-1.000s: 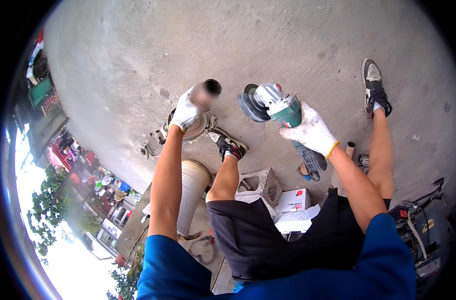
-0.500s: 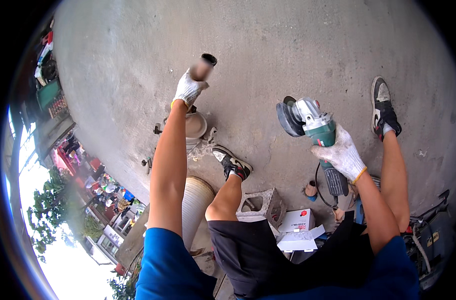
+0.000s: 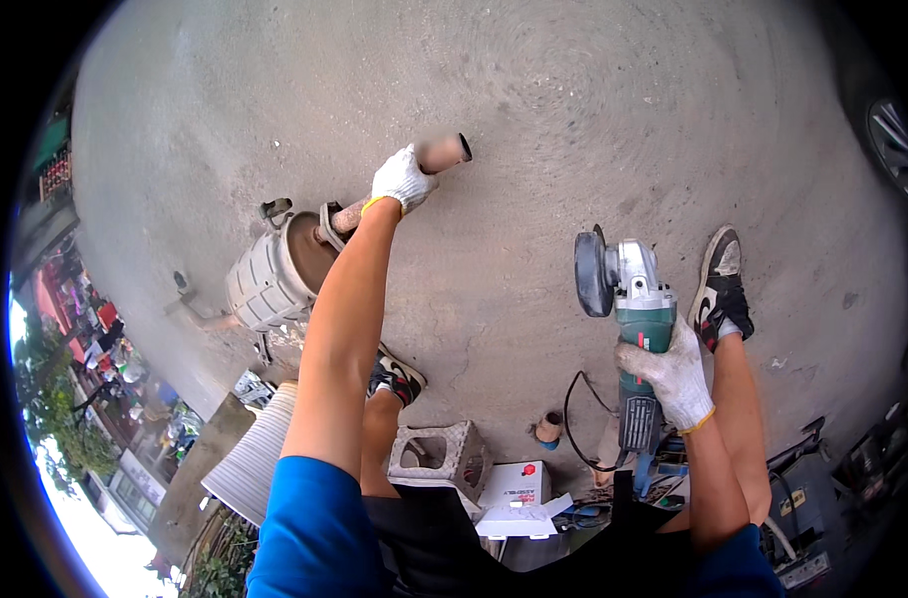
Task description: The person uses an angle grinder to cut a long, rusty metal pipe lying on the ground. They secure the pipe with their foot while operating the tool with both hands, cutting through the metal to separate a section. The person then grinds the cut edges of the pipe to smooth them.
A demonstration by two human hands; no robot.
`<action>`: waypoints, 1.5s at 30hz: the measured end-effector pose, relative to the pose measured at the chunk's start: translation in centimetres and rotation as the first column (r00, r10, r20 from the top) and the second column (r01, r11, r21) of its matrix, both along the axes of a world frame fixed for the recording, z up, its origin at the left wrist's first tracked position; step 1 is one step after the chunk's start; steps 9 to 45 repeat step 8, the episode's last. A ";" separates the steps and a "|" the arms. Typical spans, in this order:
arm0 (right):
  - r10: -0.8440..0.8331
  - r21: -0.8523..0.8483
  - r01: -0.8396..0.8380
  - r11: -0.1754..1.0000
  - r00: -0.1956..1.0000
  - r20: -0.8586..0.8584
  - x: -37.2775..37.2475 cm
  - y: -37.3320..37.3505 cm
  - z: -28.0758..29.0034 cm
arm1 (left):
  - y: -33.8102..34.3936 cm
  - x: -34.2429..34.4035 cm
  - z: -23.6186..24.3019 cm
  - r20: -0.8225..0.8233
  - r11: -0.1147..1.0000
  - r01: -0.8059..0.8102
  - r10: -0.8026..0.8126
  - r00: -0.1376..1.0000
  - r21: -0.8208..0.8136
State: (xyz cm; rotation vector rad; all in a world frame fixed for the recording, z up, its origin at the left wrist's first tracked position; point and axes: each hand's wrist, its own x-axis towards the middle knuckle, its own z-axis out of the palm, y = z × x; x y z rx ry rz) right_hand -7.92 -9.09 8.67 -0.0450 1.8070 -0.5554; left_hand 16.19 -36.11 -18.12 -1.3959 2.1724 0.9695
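My left hand [image 3: 404,182], in a white knit glove, is closed round a rusty exhaust pipe [image 3: 446,153] near its open end. Behind the hand the pipe runs down to a flange and joins a catalytic converter [image 3: 271,276] with a ribbed metal shell, partly covered by my forearm. In my right hand [image 3: 676,377], also gloved, is a green and silver angle grinder [image 3: 645,324], gripped round its body. Its head points away from me, with the dark guard [image 3: 594,274] on the left side. The grinder and the pipe are well apart.
Near my legs lie a concrete block [image 3: 441,453], an opened white box [image 3: 517,498] and a short rusty pipe piece [image 3: 548,429]. A black cord [image 3: 570,414] loops beside the grinder. My shoe [image 3: 721,284] stands to its right; a ribbed white cylinder [image 3: 253,453] is at lower left.
The pipe has swung so its open end points more to the right, and the converter shows more beside my left arm. The grinder has turned more upright and sits lower in view.
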 end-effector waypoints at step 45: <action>-0.097 -0.026 0.099 0.995 0.994 0.055 0.0 0.5 -0.3 | 4.0 0.2 2.4 0.026 0.981 -0.006 0.011 1.000 -0.191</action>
